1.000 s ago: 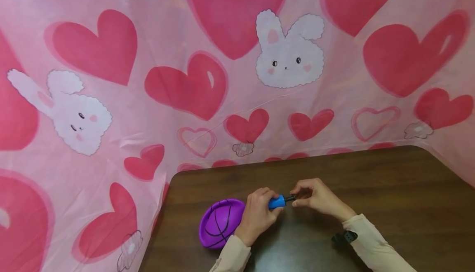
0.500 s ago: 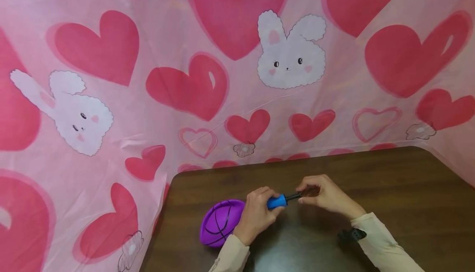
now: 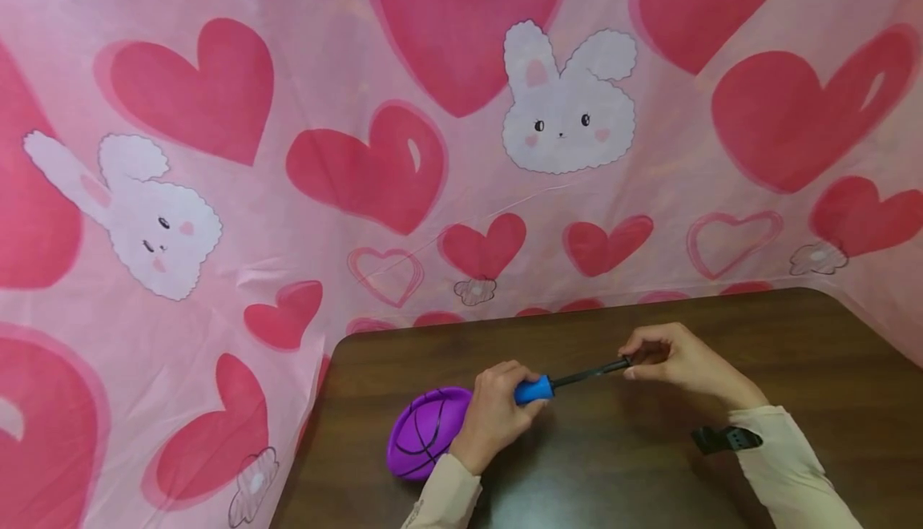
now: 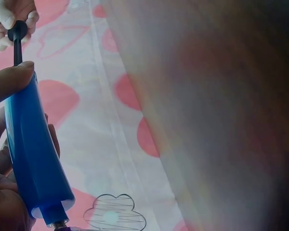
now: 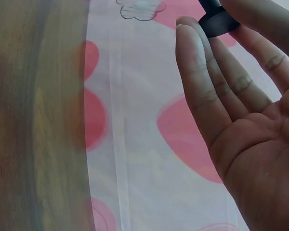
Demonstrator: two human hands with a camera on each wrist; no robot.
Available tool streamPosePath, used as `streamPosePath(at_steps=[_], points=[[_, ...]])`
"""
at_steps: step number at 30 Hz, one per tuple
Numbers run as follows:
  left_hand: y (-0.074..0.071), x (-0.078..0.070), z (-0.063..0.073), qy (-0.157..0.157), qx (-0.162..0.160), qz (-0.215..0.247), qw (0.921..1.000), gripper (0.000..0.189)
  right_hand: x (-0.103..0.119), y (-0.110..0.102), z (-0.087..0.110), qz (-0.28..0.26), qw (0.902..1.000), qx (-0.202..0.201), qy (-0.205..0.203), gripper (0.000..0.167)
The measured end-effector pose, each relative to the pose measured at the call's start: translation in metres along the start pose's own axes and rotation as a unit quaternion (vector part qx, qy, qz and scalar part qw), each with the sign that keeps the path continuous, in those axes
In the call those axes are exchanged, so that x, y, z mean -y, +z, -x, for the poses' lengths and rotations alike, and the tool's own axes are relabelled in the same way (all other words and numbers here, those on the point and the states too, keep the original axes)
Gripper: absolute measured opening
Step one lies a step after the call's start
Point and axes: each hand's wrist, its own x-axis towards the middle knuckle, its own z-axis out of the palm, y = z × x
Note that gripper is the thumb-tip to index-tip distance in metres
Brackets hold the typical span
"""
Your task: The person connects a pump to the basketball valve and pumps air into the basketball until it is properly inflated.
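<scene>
A blue hand pump (image 4: 36,149) lies in my left hand (image 3: 497,409), fingers and thumb wrapped around its barrel. The black plunger rod (image 3: 587,374) extends out of the barrel toward the right. At its far end my right hand (image 3: 685,365) pinches the round black handle (image 5: 219,23) between thumb and fingers. A purple ball (image 3: 425,441) with black basketball lines, caved in like a bowl, sits just left of my left hand, which covers its right side. In the left wrist view the pump's lower end has a metal tip, with a sliver of purple at the frame's bottom edge.
Both hands are over a dark brown wooden table (image 3: 793,385) with rounded back corners. Behind and to the left hangs a pink cloth (image 3: 324,56) printed with hearts and bunnies. A black strap (image 3: 724,438) is at my right wrist.
My right hand has moved right and slightly away, drawing the plunger rod well out of the blue barrel. My left hand and the purple ball have stayed nearly in place.
</scene>
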Motion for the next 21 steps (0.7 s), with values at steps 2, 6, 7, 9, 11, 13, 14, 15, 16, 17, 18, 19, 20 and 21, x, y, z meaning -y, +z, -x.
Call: streamPosePath(at_steps=[2,6,7,9,11,13,14,15,16,17,18,19,20,21], points=[[0.000,0.000,0.000,0.002,-0.005,0.000,1.0000,0.023,0.000,0.002,-0.001,-0.005,1.0000,-0.002,0.003,0.019],[0.000,0.000,0.000,-0.002,-0.009,0.003,1.0000,0.024,-0.001,0.011,-0.004,-0.012,0.9998,-0.017,0.006,0.018],[0.000,0.001,-0.001,-0.004,-0.009,0.005,0.9999,0.024,-0.002,0.015,-0.005,-0.014,0.9997,-0.021,0.006,0.018],[0.000,0.001,-0.001,-0.007,-0.008,0.007,0.9999,0.024,-0.003,0.025,-0.008,-0.018,0.9994,-0.031,0.003,0.019],[0.001,0.000,-0.001,-0.009,-0.008,0.008,0.9999,0.024,-0.003,0.037,-0.011,-0.017,0.9989,-0.043,-0.003,0.020],[0.001,0.000,-0.001,-0.010,-0.008,0.009,0.9999,0.025,-0.003,0.051,-0.015,-0.014,0.9983,-0.055,-0.014,0.021],[0.001,0.000,-0.001,-0.009,-0.007,0.011,0.9999,0.024,-0.003,0.057,-0.016,-0.012,0.9980,-0.059,-0.020,0.022],[0.002,0.000,-0.001,-0.008,-0.006,0.011,0.9999,0.024,-0.002,0.064,-0.018,-0.011,0.9977,-0.060,-0.028,0.022],[0.002,0.000,0.000,-0.007,-0.004,0.012,0.9999,0.025,-0.002,0.070,-0.019,-0.009,0.9975,-0.060,-0.036,0.022],[0.002,0.000,0.000,-0.005,-0.002,0.010,0.9999,0.025,-0.002,0.075,-0.021,-0.011,0.9974,-0.057,-0.044,0.022],[0.003,0.000,0.001,-0.003,0.000,0.008,1.0000,0.025,-0.002,0.080,-0.022,-0.011,0.9971,-0.056,-0.051,0.022],[0.003,0.000,0.001,-0.002,0.003,0.006,1.0000,0.025,-0.002,0.084,-0.022,-0.014,0.9968,-0.056,-0.056,0.022],[0.003,0.000,0.001,0.000,0.005,0.003,1.0000,0.025,-0.002,0.087,-0.023,-0.015,0.9965,-0.056,-0.059,0.022],[0.003,0.000,0.001,-0.001,0.008,0.003,1.0000,0.025,-0.002,0.089,-0.023,-0.017,0.9963,-0.057,-0.062,0.022]])
